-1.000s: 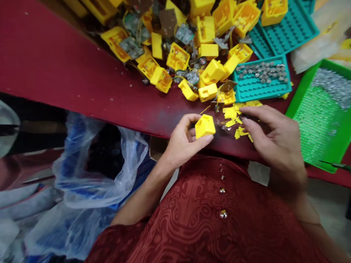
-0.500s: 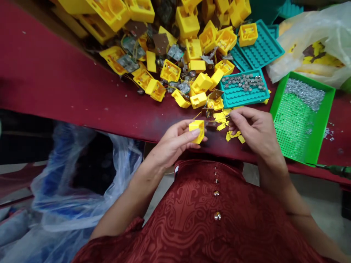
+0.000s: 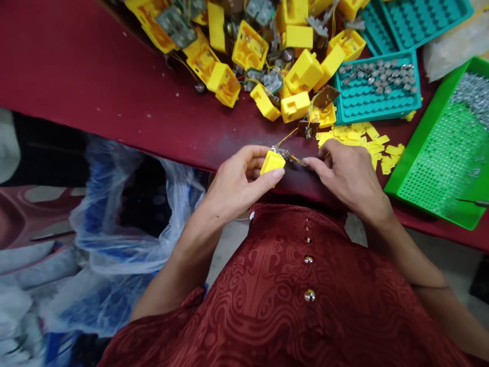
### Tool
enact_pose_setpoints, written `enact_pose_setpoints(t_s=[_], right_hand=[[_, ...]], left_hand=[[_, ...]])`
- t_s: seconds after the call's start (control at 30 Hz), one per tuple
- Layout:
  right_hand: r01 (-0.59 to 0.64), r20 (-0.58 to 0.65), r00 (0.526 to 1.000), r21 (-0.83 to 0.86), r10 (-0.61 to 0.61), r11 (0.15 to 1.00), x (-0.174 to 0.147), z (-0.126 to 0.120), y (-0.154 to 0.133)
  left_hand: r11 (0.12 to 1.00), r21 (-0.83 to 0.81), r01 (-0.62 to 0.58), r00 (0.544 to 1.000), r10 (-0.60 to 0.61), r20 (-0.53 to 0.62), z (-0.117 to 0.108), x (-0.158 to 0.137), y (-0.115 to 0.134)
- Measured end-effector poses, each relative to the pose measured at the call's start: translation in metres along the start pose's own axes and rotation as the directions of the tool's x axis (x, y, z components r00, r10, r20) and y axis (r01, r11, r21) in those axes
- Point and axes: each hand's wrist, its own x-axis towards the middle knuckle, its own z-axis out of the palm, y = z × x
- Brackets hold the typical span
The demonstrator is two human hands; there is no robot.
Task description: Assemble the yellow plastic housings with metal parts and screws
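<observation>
Left hand [image 3: 244, 178] curled round small yellow plastic housing [image 3: 273, 162], down-left of teal ribbed tray [image 3: 367, 108]. Right hand [image 3: 349, 176] half-curled by the thin wires [image 3: 296, 159], below tray; can't tell if gripping. Looks part-done: wires outside housing, flat yellow pieces [image 3: 353, 135] loose below tray, open housings [image 3: 250, 46] piled left of it.

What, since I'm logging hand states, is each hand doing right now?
Left hand: closed, holding a small yellow housing.
Right hand: curled beside thin wires; whether it holds them cannot be told.
</observation>
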Motion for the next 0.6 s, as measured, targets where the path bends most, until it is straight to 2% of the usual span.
enact_pose_setpoints(t_s=[0.1, 0.17, 0.23, 0.43, 0.6], right_hand=[[0.122, -0.171, 0.979, 0.037, -0.114, 0.992, -0.01, 0.002, 0.013], [0.243, -0.211, 0.951, 0.059, -0.226, 0.968, -0.016, 0.001, 0.019], [0.31, -0.21, 0.933, 0.047, -0.294, 0.95, -0.02, 0.003, 0.022], [0.317, -0.104, 0.942, -0.029, -0.319, 0.948, -0.016, 0.014, 0.019], [0.311, -0.142, 0.938, -0.068, -0.317, 0.948, -0.015, 0.021, 0.016]], left_hand=[[1.0, -0.016, -0.02, 1.0, 0.021, 0.008, 0.0, 0.001, 0.003], [0.999, -0.028, -0.027, 0.999, 0.028, 0.023, 0.0, 0.003, 0.006], [0.999, -0.042, -0.027, 0.999, 0.028, 0.037, 0.0, 0.005, 0.008], [0.995, -0.091, 0.035, 0.996, -0.027, 0.087, -0.001, 0.007, 0.007], [0.972, -0.216, 0.095, 0.988, -0.065, 0.14, 0.0, 0.007, 0.008]])
